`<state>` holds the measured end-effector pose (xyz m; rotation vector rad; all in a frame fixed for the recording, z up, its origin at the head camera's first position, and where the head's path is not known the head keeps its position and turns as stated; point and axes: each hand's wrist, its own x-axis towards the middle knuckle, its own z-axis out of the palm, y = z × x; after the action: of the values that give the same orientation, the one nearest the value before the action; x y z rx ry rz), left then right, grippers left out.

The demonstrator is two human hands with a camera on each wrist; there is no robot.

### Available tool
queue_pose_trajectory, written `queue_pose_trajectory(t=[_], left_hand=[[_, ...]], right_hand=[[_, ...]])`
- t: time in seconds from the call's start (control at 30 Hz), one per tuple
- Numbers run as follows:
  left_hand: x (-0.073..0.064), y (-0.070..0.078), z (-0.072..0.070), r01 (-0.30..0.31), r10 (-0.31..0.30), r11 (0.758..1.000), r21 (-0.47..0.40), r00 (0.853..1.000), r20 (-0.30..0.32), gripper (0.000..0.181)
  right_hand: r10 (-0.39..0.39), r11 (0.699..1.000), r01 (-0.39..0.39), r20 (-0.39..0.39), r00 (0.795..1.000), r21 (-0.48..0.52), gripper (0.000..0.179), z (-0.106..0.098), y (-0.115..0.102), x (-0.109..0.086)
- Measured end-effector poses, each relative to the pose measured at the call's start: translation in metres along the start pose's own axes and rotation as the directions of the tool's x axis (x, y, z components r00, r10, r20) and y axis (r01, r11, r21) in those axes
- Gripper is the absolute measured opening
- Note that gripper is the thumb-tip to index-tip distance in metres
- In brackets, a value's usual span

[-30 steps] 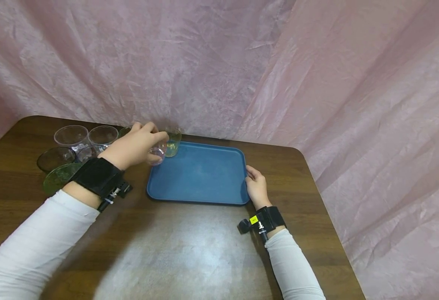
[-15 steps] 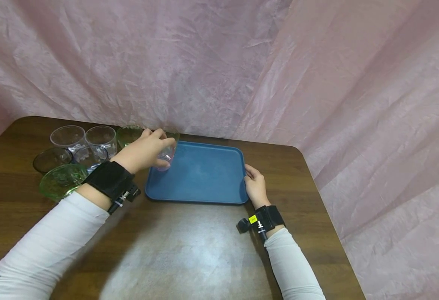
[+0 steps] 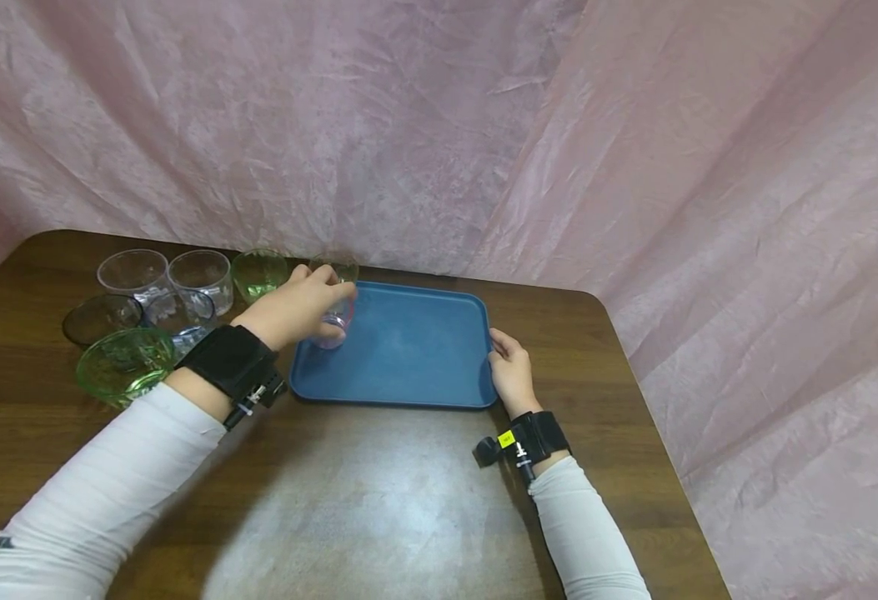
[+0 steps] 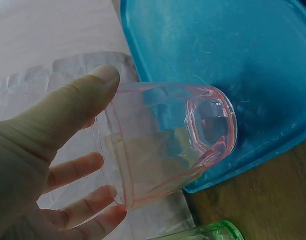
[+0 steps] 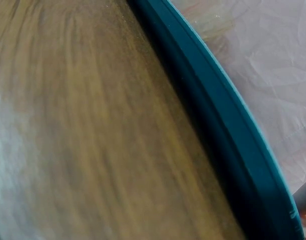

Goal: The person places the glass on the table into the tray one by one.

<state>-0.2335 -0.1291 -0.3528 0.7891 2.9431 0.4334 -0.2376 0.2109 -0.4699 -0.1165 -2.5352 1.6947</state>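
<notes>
Because the left hand [image 3: 298, 308] pinches the pink-tinted, see-through, round tumbler [image 4: 163, 145] only near its wide mouth, thumb on one side and fingertips on the other, a slip at that smooth rim looks like the likeliest trouble. The tumbler is over the left part of the blue rectangular tray [image 3: 416, 350], its base toward the surface; whether the two touch, I cannot tell. Should the fingers part while the base is tilted or only partly supported, it could rock, tip over or roll across the flat tray. Just behind it is a yellowish see-through cup [image 3: 344, 268], partly covered by the fingers, and a knuckle or the pink side could knock it if the hand swings back. The right hand [image 3: 512, 377] is at the tray's right edge; its fingers meet the rim, but I cannot tell whether they clamp it. A hard pull there could slide the tray under the tumbler. Below the left wrist, a wide green see-through cup [image 3: 125, 367] stands close to the white sleeve [image 3: 119, 475] on the brown wooden table [image 3: 596, 500], so a low, careless withdrawal could drag it over
</notes>
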Motion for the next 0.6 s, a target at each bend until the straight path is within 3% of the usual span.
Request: queue_pose_trajectory(t=[0.6], left_hand=[[0.0017, -0.0011, 0.0065, 0.004, -0.003, 0.999, 0.042, 1.0, -0.018, 0.051]], right_hand=[[-0.013, 1.0, 0.013, -0.006, 1.0, -0.021, 0.041, 0.0, 0.0023, 0.0009]])
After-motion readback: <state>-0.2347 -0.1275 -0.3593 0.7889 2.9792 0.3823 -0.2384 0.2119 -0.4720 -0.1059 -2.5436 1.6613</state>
